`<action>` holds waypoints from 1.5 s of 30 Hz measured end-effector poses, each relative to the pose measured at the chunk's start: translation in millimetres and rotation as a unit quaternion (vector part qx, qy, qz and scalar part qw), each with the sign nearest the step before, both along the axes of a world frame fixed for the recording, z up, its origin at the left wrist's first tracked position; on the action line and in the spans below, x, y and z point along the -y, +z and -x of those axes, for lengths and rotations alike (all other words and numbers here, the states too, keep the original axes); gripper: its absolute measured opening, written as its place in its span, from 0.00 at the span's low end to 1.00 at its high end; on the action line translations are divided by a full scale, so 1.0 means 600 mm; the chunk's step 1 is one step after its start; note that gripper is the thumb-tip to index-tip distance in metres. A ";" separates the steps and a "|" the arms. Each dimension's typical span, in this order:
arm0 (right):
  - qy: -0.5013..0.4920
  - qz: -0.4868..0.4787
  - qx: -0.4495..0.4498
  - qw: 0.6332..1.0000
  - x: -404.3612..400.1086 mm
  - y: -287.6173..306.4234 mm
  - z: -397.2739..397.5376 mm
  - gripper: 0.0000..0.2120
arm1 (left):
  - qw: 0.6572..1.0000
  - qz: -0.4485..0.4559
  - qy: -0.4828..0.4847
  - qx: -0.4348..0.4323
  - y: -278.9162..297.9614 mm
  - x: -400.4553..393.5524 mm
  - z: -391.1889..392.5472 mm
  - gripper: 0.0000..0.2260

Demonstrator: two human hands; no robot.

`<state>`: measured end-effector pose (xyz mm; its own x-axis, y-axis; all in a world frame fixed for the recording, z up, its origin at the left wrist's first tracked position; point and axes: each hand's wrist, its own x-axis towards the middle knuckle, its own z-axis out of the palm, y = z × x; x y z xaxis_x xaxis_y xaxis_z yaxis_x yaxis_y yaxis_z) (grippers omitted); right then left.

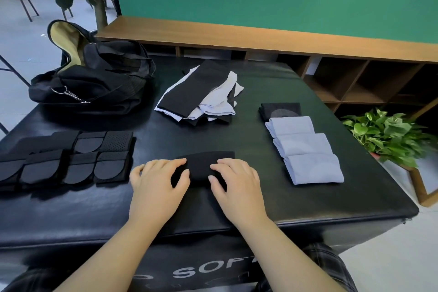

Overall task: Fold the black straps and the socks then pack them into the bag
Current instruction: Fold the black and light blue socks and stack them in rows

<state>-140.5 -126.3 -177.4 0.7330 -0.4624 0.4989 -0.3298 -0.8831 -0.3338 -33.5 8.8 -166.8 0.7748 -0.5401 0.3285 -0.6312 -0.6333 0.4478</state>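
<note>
On the black padded bench [308,197], a black fabric sock [203,166] was pressed flat at the near centre by the left hand [157,180] and right hand [233,181], fingers loosely spread. Edges should be aligned before creasing.
</note>
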 end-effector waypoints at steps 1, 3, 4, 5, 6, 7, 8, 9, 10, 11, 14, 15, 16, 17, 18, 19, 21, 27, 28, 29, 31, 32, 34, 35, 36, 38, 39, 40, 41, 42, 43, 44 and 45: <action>-0.014 -0.006 0.000 1.000 0.003 0.000 0.002 0.13 | 1.000 -0.005 -0.027 0.001 0.000 -0.001 0.000 0.21; -0.039 -0.013 -0.001 0.999 0.008 -0.001 0.009 0.11 | 0.996 -0.019 -0.083 0.007 -0.004 -0.001 0.001 0.24; -0.051 -0.012 -0.002 0.999 0.011 -0.001 0.013 0.11 | 0.993 -0.030 -0.109 0.018 -0.006 0.000 0.002 0.25; -0.063 -0.011 -0.007 0.998 0.014 0.000 0.018 0.11 | 0.990 -0.044 -0.133 0.028 -0.007 0.001 0.003 0.24; -0.073 -0.012 -0.011 0.997 0.017 0.001 0.024 0.13 | 0.986 -0.059 -0.153 0.036 -0.008 0.001 0.005 0.24; -0.083 -0.014 -0.014 0.996 0.020 0.002 0.030 0.14 | 0.982 -0.076 -0.171 0.036 -0.007 0.002 0.008 0.24; -0.091 -0.019 -0.015 0.996 0.023 0.002 0.036 0.15 | 0.978 -0.091 -0.185 0.030 -0.006 0.003 0.009 0.24; -0.098 -0.021 -0.015 0.995 0.026 0.002 0.041 0.15 | 0.975 -0.102 -0.196 0.024 -0.005 0.005 0.011 0.24; -0.104 -0.022 -0.015 0.994 0.029 0.004 0.045 0.15 | 0.973 -0.110 -0.202 0.018 -0.004 0.006 0.012 0.25; -0.110 -0.020 -0.017 0.994 0.031 0.004 0.049 0.15 | 0.972 -0.115 -0.205 0.014 -0.002 0.008 0.013 0.26; -0.128 -0.023 -0.033 0.991 0.031 0.004 0.051 0.16 | 0.970 -0.128 -0.205 0.004 0.004 0.020 0.018 0.29; -0.134 -0.028 -0.040 0.990 0.030 0.004 0.050 0.18 | 0.970 -0.131 -0.204 0.001 0.005 0.025 0.020 0.30; -0.139 -0.032 -0.054 0.988 0.030 0.007 0.051 0.20 | 0.970 -0.133 -0.203 -0.003 0.006 0.031 0.022 0.31; -0.138 -0.035 -0.075 0.987 0.029 0.012 0.052 0.22 | 0.971 -0.133 -0.200 -0.007 0.006 0.038 0.024 0.31; -0.136 -0.037 -0.099 0.985 0.029 0.015 0.052 0.24 | 0.971 -0.133 -0.197 -0.009 0.005 0.046 0.027 0.32; -0.134 -0.041 -0.125 0.982 0.028 0.016 0.050 0.26 | 0.973 -0.132 -0.192 -0.009 0.004 0.053 0.029 0.33; -0.126 -0.037 -0.141 0.981 0.022 0.015 0.048 0.28 | 0.975 -0.132 -0.179 -0.005 -0.001 0.068 0.033 0.34; -0.052 -0.069 -0.212 0.974 0.042 0.021 0.035 0.33 | 0.979 -0.128 -0.161 -0.004 -0.008 0.095 0.015 0.31; -0.046 -0.068 -0.224 0.971 0.052 0.024 0.032 0.29 | 0.979 -0.127 -0.159 -0.006 -0.008 0.099 0.010 0.28; -0.041 -0.069 -0.234 0.969 0.060 0.027 0.028 0.27 | 0.979 -0.128 -0.159 -0.009 -0.008 0.103 0.006 0.25; -0.029 -0.075 -0.247 0.966 0.073 0.033 0.018 0.26 | 0.978 -0.128 -0.162 -0.014 -0.006 0.112 -0.002 0.21; -0.025 -0.078 -0.252 0.964 0.080 0.035 0.014 0.26 | 0.978 -0.128 -0.164 -0.017 -0.006 0.116 -0.005 0.21; -0.011 -0.092 -0.246 0.965 0.093 0.042 0.005 0.25 | 0.977 -0.136 -0.165 -0.016 -0.006 0.123 -0.014 0.22; -0.006 -0.102 -0.232 0.967 0.101 0.047 0.001 0.24 | 0.977 -0.140 -0.163 -0.015 -0.007 0.126 -0.017 0.23; -0.010 -0.108 -0.209 0.972 0.110 0.053 -0.003 0.23 | 0.976 -0.142 -0.163 -0.012 -0.006 0.128 -0.019 0.26; -0.044 -0.088 -0.162 0.982 0.131 0.067 -0.007 0.23 | 0.976 -0.143 -0.162 -0.005 -0.007 0.129 -0.019 0.31; -0.067 -0.069 -0.152 0.984 0.142 0.073 -0.009 0.23 | 0.977 -0.140 -0.162 -0.004 -0.009 0.130 -0.019 0.32; -0.088 -0.056 -0.155 0.982 0.155 0.077 -0.011 0.24 | 0.978 -0.134 -0.161 -0.003 -0.010 0.129 -0.019 0.32; -0.108 -0.046 -0.170 0.978 0.168 0.080 -0.012 0.25 | 0.979 -0.129 -0.160 -0.002 -0.010 0.129 -0.018 0.32; -0.125 -0.038 -0.191 0.973 0.182 0.079 -0.014 0.26 | 0.979 -0.125 -0.159 -0.002 -0.010 0.129 -0.018 0.31; -0.138 -0.029 -0.212 0.967 0.193 0.078 -0.014 0.27 | 0.980 -0.123 -0.158 -0.003 -0.010 0.128 -0.017 0.31; -0.147 -0.023 -0.229 0.962 0.203 0.074 -0.015 0.27 | 0.980 -0.122 -0.157 -0.005 -0.011 0.128 -0.018 0.31; -0.154 -0.020 -0.244 0.957 0.212 0.070 -0.016 0.27 | 0.980 -0.122 -0.157 -0.008 -0.011 0.129 -0.018 0.30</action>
<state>-130.8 -253.8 -135.3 0.7003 -0.7055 0.1085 -0.6977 -0.7087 -0.1050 -22.9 -68.6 -173.5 0.5615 -0.8139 0.1490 -0.8067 -0.4985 0.3174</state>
